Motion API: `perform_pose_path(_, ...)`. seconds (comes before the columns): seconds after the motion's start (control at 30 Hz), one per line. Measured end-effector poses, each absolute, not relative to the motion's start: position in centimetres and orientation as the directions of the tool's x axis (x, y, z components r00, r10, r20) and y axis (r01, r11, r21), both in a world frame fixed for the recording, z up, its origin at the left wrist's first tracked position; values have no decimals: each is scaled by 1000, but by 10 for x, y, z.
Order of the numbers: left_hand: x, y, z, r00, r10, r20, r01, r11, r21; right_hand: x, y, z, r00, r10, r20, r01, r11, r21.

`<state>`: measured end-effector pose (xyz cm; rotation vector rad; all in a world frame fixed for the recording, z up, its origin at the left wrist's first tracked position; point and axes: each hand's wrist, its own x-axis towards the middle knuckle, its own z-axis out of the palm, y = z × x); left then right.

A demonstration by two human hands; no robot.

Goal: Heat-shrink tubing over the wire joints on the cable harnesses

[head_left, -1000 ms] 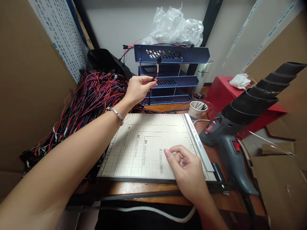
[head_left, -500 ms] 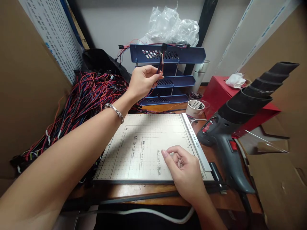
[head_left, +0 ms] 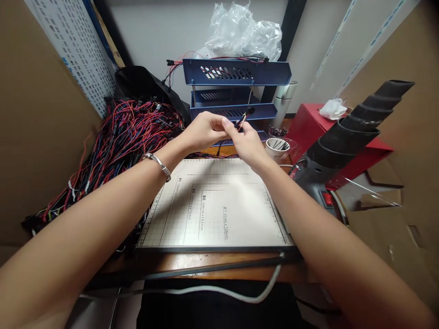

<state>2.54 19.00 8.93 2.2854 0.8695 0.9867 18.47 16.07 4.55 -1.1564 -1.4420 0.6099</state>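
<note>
**Both hands meet on a short wire lead above the cutting board**

The person's left hand (head_left: 204, 130) and right hand (head_left: 247, 144) come together over the far edge of the paper cutter board (head_left: 219, 208). Between them they pinch a thin wire lead (head_left: 244, 118) with red and black strands, which ends in a small black connector pointing up and to the right. The left hand's fingertips close on the lead from the left, and the right hand's thumb and forefinger grip it just beside them; exactly where each finger sits on the wire is hard to make out, since the hands overlap. A metal bracelet (head_left: 158, 162) rings the left wrist.

The lead is held in the air, in front of the blue three-tier tray rack (head_left: 236, 75) (more wires lie in its top tier). A big tangle of red, black and blue wires (head_left: 116, 137) is heaped to the left of the board. To the right, a grey heat gun (head_left: 346, 141) with a ribbed black nozzle lies near a white cup (head_left: 277, 148) of small black pieces, with a red box (head_left: 308, 123) behind. Crumpled clear plastic (head_left: 243, 32) sits on top of the rack.
</note>
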Motion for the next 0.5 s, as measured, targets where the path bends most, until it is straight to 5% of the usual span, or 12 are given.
perform_pose_path(0.13, 18, 194, 83, 565, 751, 342, 491, -639, 592, 180, 174, 30, 181, 910, 374, 333, 301, -894)
perform_pose_path(0.27, -1, 206, 64, 506, 827, 246, 714, -561, 419, 183, 169, 7, 385, 815, 433, 281, 343, -896)
perform_pose_path(0.5, -15, 226, 28, 417, 891, 177, 897, -435, 78, 184, 174, -10, 478, 728, 492, 219, 444, -869)
